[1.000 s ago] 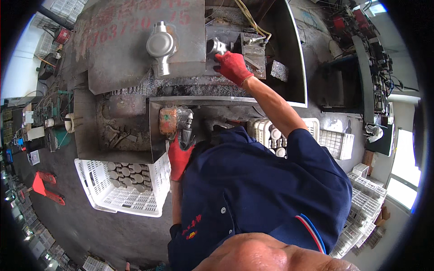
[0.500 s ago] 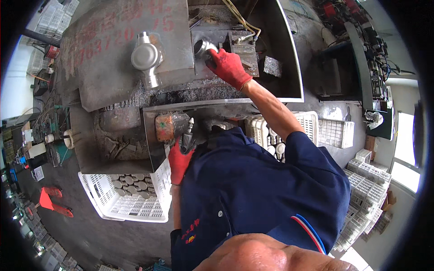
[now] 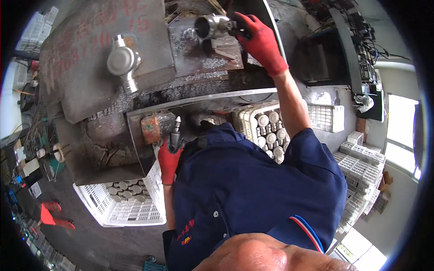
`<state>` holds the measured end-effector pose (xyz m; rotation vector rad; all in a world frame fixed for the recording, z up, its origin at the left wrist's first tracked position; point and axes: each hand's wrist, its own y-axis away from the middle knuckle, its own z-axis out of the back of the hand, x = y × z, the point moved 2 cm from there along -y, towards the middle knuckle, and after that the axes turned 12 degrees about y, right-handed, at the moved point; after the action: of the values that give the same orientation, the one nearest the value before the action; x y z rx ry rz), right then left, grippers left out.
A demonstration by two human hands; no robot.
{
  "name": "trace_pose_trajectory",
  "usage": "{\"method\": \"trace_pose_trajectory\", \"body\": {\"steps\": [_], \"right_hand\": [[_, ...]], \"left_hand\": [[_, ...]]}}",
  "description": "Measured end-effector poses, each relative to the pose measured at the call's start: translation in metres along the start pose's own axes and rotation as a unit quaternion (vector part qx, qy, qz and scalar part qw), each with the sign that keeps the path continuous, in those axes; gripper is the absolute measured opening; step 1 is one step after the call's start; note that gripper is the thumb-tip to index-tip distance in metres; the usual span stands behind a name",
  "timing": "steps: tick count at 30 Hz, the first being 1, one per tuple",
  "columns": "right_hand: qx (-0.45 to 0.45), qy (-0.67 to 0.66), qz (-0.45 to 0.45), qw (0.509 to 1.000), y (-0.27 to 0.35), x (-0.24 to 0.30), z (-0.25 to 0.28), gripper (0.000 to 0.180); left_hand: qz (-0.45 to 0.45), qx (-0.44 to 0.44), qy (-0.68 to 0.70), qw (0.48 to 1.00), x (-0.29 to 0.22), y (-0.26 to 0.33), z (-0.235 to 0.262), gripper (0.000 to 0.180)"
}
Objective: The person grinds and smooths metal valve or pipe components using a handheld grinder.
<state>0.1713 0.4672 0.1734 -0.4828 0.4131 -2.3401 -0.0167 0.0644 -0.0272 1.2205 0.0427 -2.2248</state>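
2 gloved hands, right hand (image 3: 258, 41) gripping metal fitting (image 3: 211, 26)

Glossy metal fitting (image 3: 212, 26) held in matt red cloth gloves; rough, chip-strewn steel table (image 3: 90, 67); white plastic crate (image 3: 118, 207).

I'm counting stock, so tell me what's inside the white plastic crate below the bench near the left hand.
The white plastic slotted crate holds round grey metal parts bunched at its far end; the near part shows bare mesh floor. The red-gloved left hand and the crate wall hide anything in that corner.
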Motion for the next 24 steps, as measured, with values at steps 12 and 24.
{"method": "trace_pose_trajectory", "body": {"steps": [12, 24], "right_hand": [[0.058, 0.108, -0.04, 0.992, 0.09, -0.096, 0.022, 0.045], [0.127, 0.314, 0.049, 0.94, 0.161, -0.156, -0.065, 0.05]], "left_hand": [[0.003, 0.01, 0.008, 1.0, 0.02, 0.003, -0.011, 0.075], [-0.003, 0.02, -0.001, 1.0, 0.016, 0.022, -0.011, 0.077]]}}
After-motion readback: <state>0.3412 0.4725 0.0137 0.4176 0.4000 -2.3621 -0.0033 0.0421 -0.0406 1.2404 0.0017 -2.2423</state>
